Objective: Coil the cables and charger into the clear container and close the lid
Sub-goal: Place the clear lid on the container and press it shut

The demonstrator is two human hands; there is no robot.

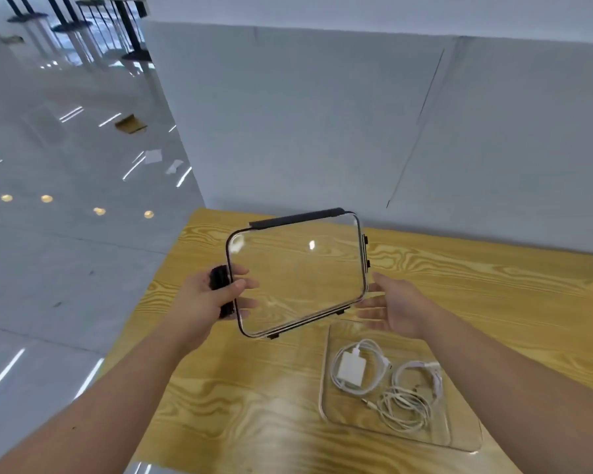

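**Desk:** What are you seeing on the lid right now?

**Operator:** I'm watching the lid (pixel 298 271) hanging in the air at the centre of the frame, tilted, with its lower right corner dipping toward the table (pixel 237 405). It's clear, with a dark rim and a black strip along its top edge.

**Desk:** And the hands?

**Operator:** The left hand (pixel 209 295) is gripping the lid's left edge: the thumb is lying on top, the fingers are curling underneath, and it's closing round a black latch (pixel 218 277) there. The right hand (pixel 397 306) is reaching in from the right with the palm turned up and the fingers straight and spread, holding nothing. Its fingertips are meeting the lid's lower right edge, though I'm not managing to tell whether they're actually touching it.

**Desk:** Where's the container?

**Operator:** The clear container (pixel 325 371) is sitting on the table in the lower right of the frame, just below the lid's low corner and uncovered. The white charger (pixel 351 367) is lying in its left part with one cable looping round it, and the other cables (pixel 404 410) are lying coiled beside it toward the right — everything inside the walls.
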